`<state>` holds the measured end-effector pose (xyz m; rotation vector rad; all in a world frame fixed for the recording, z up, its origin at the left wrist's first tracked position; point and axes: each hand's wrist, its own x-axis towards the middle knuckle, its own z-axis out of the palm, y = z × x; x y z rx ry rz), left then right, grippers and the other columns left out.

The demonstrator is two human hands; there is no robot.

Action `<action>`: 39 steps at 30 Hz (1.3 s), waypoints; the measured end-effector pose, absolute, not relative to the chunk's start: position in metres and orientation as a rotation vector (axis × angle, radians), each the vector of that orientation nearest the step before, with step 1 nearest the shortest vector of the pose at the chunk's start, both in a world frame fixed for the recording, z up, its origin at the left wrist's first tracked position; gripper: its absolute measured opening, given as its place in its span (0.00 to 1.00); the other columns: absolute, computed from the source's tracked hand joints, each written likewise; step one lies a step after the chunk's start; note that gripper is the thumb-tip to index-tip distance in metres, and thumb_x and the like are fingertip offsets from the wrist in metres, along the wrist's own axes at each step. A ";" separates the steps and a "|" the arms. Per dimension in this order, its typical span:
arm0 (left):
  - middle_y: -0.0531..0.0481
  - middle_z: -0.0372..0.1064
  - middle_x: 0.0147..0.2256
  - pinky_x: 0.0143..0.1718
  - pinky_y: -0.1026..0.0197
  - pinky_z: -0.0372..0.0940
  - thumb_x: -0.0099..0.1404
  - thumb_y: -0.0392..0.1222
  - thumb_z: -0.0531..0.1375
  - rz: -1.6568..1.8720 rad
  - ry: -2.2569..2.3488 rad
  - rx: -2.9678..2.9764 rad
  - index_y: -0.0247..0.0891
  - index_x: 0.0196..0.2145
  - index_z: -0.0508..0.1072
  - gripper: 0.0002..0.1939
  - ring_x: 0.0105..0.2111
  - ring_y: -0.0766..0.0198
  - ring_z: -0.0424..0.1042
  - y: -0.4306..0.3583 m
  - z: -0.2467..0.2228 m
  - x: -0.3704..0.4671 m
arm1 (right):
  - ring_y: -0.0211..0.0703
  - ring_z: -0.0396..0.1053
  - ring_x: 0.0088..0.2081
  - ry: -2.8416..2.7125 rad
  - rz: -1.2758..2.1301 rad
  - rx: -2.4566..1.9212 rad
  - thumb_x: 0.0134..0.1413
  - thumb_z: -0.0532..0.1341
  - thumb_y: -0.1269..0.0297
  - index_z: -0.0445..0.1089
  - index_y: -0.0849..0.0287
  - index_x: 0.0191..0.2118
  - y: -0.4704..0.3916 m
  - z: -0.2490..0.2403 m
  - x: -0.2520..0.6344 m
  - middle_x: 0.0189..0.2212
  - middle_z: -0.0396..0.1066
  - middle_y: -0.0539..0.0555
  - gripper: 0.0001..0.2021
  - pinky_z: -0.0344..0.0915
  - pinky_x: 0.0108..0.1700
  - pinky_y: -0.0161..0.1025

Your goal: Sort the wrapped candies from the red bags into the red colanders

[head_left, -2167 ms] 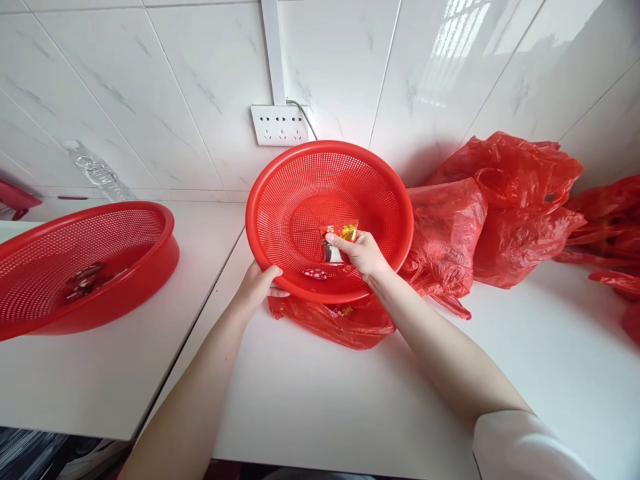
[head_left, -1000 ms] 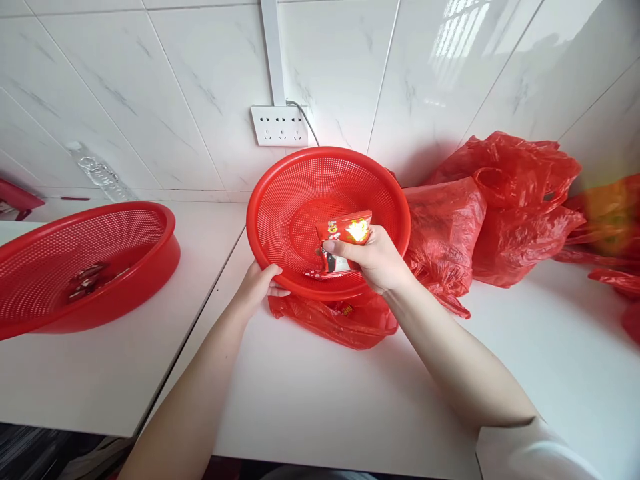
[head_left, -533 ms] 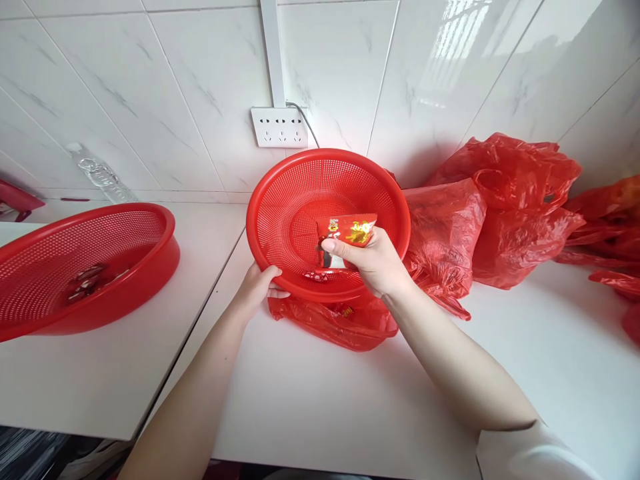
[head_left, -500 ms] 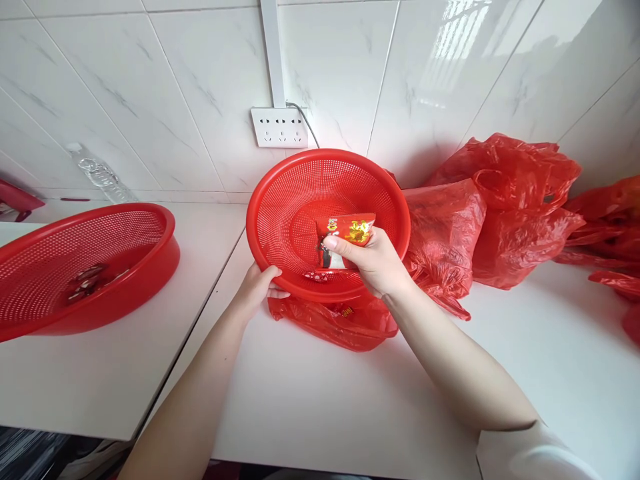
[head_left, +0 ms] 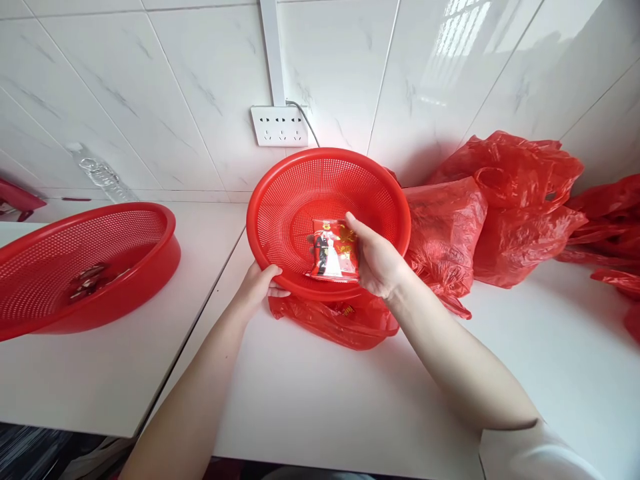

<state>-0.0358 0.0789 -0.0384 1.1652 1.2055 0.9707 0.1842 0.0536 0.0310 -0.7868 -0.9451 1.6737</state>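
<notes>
A deep red plastic colander (head_left: 327, 157) sits tilted in front of me on a red plastic bag (head_left: 340, 327). My left hand (head_left: 260, 285) grips its near left rim, thumb on top and fingers curled underneath. Over the colander's near right part, my right hand (head_left: 377, 260) holds a small red packet (head_left: 336, 252) printed with a couple in black and white clothes. The thumb is raised near the packet's upper right corner. The other fingers are hidden behind the packet.
At the left stands another red colander (head_left: 155, 220) with several small dark and white packets (head_left: 90, 280) inside. Stuffed red plastic bags (head_left: 445, 227) line the wall on the right. A clear bottle (head_left: 103, 175) leans by the wall, left of a socket panel (head_left: 279, 127).
The packet has turned and dropped slightly, so its printed couple faces me. My right thumb has lifted from the packet's middle to its upper right edge. My left hand has stayed put.
</notes>
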 end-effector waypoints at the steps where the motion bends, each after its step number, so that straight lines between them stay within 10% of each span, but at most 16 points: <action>1: 0.43 0.72 0.44 0.29 0.57 0.75 0.56 0.42 0.60 0.972 1.205 1.167 0.38 0.45 0.67 0.18 0.35 0.56 0.77 0.079 -0.038 -0.036 | 0.54 0.76 0.40 -0.955 1.723 -0.756 0.52 0.60 0.41 0.73 0.62 0.39 0.054 0.032 0.185 0.33 0.77 0.60 0.25 0.74 0.41 0.48; 7: 0.44 0.73 0.43 0.29 0.56 0.75 0.56 0.42 0.60 0.989 1.205 1.163 0.38 0.46 0.68 0.19 0.34 0.57 0.77 0.078 -0.039 -0.034 | 0.50 0.75 0.44 -1.049 1.747 -0.624 0.45 0.70 0.60 0.74 0.60 0.42 0.051 0.028 0.189 0.41 0.77 0.56 0.17 0.73 0.43 0.43; 15: 0.48 0.71 0.34 0.24 0.64 0.72 0.54 0.40 0.60 1.038 1.220 1.082 0.37 0.41 0.67 0.15 0.30 0.62 0.75 0.076 -0.034 -0.031 | 0.47 0.75 0.36 -1.127 1.545 -0.732 0.43 0.71 0.58 0.74 0.57 0.39 0.055 0.025 0.193 0.36 0.77 0.54 0.16 0.72 0.41 0.44; 29: 0.52 0.69 0.44 0.27 0.61 0.74 0.54 0.41 0.59 1.402 1.155 1.100 0.48 0.52 0.61 0.27 0.32 0.63 0.75 0.079 -0.038 -0.025 | 0.40 0.68 0.30 -2.497 0.799 -1.177 0.49 0.57 0.77 0.73 0.56 0.35 0.048 0.031 0.231 0.30 0.74 0.51 0.12 0.60 0.30 0.36; 39: 0.53 0.69 0.48 0.30 0.62 0.75 0.55 0.40 0.59 1.501 1.199 1.156 0.54 0.57 0.58 0.32 0.38 0.61 0.76 0.073 -0.039 -0.016 | 0.42 0.68 0.32 -2.726 0.789 -1.280 0.46 0.64 0.69 0.70 0.59 0.32 0.049 0.012 0.214 0.31 0.73 0.53 0.04 0.58 0.30 0.35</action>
